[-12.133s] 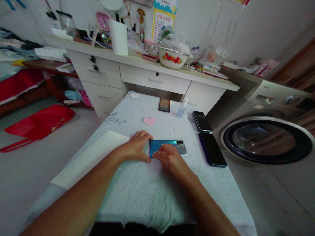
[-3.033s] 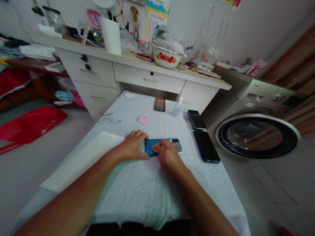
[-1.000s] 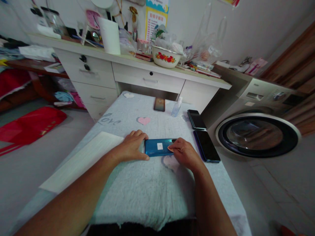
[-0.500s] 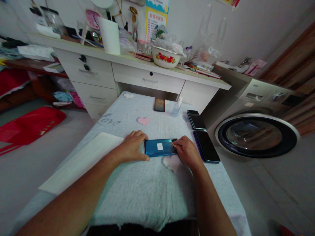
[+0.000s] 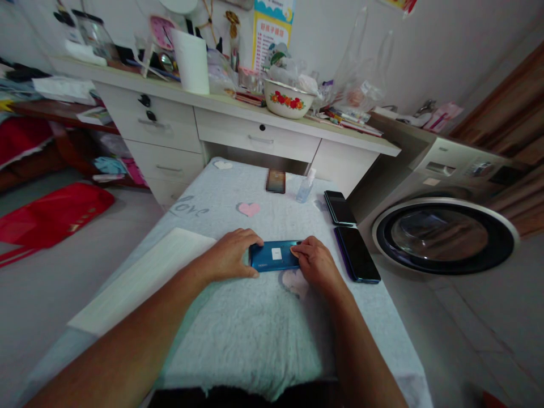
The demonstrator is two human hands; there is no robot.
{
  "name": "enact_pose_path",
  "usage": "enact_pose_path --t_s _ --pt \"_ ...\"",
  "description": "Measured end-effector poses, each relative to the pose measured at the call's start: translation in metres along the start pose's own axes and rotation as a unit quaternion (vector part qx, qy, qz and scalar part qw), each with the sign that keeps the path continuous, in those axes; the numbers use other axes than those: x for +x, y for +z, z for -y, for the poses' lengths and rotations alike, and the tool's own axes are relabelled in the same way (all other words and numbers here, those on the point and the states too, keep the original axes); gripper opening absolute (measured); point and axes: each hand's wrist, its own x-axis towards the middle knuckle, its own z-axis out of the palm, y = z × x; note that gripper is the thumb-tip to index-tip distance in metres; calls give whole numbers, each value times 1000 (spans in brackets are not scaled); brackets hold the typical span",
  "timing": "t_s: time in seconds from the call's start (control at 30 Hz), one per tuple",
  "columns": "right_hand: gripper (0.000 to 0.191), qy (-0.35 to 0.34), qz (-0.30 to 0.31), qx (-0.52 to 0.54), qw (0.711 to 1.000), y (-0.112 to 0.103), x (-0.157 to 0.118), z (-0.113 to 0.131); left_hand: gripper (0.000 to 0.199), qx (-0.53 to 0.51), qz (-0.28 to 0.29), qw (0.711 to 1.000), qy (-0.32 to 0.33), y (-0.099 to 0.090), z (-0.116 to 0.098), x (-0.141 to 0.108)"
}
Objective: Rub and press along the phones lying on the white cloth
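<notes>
A blue phone (image 5: 267,260) lies back up on the cloth-covered table (image 5: 255,328), a small white label on its middle. My left hand (image 5: 233,255) grips its left end, with fingers at the upper edge and the thumb at the lower corner. Over the right end is my right hand (image 5: 314,259), its fingers pinched on a small orange-tan pad (image 5: 294,250) that touches the phone's back. Two dark phones, one (image 5: 339,208) above the other (image 5: 357,254), lie to the right. A clear spray bottle (image 5: 305,187) stands farther back.
A white strip (image 5: 144,280) lies on the table's left. Near the back edge is a small brown framed item (image 5: 276,181). Beyond stands a white desk (image 5: 255,133) bearing a flowered bowl (image 5: 287,101). A washing machine (image 5: 442,170) is at the right.
My right hand has shifted slightly left, carrying the small pad from the phone's right end toward the label. My left hand still holds the left end.
</notes>
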Motion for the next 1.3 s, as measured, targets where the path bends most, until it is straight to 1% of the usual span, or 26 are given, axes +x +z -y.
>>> enact_pose_path --t_s 0.2,0.4,0.6,0.73,0.8,0.9,1.03,1.3 --pt "24 34 -38 -8 999 -4 -1 -3 41 0 -9 1000 30 -2 2 0" --pt "24 53 -85 13 995 -7 0 -6 36 -14 -11 999 29 -5 -1 0" --pt "24 66 -166 32 983 -7 0 -10 33 1 -28 999 19 -5 -3 0" --pt "26 71 -219 26 973 -11 -1 -9 27 1 -43 998 42 -7 -4 1" --pt "26 72 -236 28 969 -12 -1 -8 25 -4 -57 997 56 -6 -3 0" --pt "25 75 -249 39 965 -12 -1 -8 26 -12 -72 995 67 -5 -1 -1" --pt "24 78 -271 59 958 -11 -1 -8 30 -19 -80 995 63 -5 -1 0" --pt "25 97 -269 174 942 -10 0 -14 32 -83 -99 991 28 -2 0 2"
